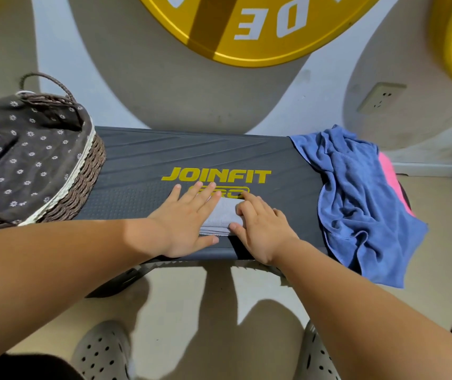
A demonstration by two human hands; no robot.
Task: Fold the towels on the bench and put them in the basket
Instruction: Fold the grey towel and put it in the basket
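A small grey towel (220, 212), folded into a compact rectangle, lies on the near edge of the black bench (142, 160), just below the yellow JOINFIT lettering. The left hand (189, 215) lies flat on the towel's left part with fingers spread and straight, their tips reaching past the cloth onto the bench and the thumb along the near edge. The right hand (260, 223) rests at the towel's right side: its index finger is stretched out toward the far corner, the other fingers are bent against the cloth, and the thumb touches the near corner. Whether it pinches the fabric cannot be told.

At the bench's left end stands a brown wicker basket (87, 171) with a dark flowered liner (27, 149). At the right end a crumpled blue towel (356, 193) hangs over the front edge, lying on top of a pink towel (386, 171) that shows only at its far side. Grey perforated clogs (101, 349) stand on the floor below.
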